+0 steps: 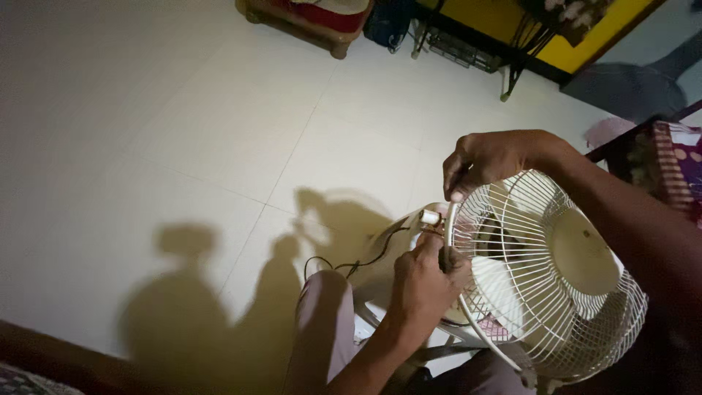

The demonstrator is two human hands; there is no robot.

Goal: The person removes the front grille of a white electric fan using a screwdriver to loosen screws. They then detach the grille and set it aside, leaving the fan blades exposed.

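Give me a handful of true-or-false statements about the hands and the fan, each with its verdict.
1. Both hands are on the fan. True: the right hand grips the top of the wire guard's rim and the left hand holds it lower down.
2. The wire guard is black. False: it is white.
3. A dark cable trails over the floor beside the fan. True.
4. The floor is covered in carpet. False: it is pale tile with visible joints.
5. The right hand holds a screwdriver. False: no tool shows in it.
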